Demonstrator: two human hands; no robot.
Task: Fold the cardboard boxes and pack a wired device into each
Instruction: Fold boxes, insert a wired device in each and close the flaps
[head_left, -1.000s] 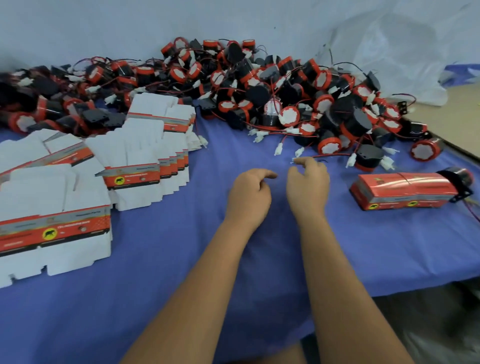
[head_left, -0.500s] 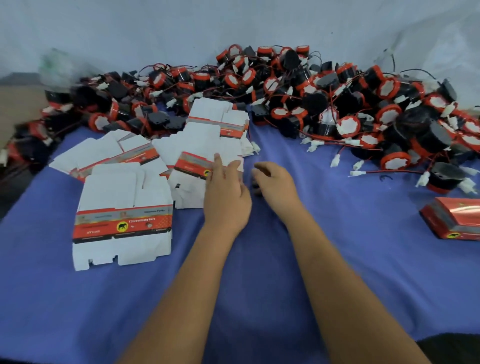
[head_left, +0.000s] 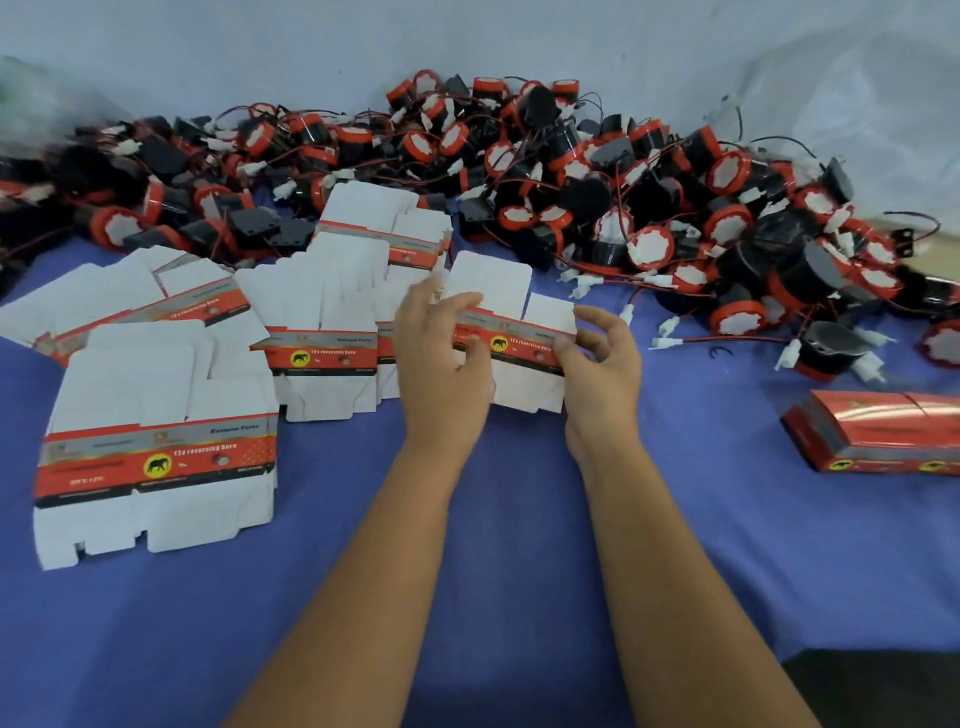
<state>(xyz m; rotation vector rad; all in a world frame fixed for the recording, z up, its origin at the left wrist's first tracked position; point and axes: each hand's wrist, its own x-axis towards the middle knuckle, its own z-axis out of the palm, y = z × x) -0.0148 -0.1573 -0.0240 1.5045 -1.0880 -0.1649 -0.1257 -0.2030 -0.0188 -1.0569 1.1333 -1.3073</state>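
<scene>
Flat, unfolded box (head_left: 511, 332) pinched between left hand (head_left: 441, 358) and right hand (head_left: 597, 369).

2 bare forearms (head_left: 395, 545), no sleeves.

Your left hand (head_left: 441, 358) and right hand (head_left: 597, 364) now hold one flat box (head_left: 511, 338) between them, lifted off the pile of flat boxes (head_left: 322, 332). Before, both hands held nothing.
</scene>
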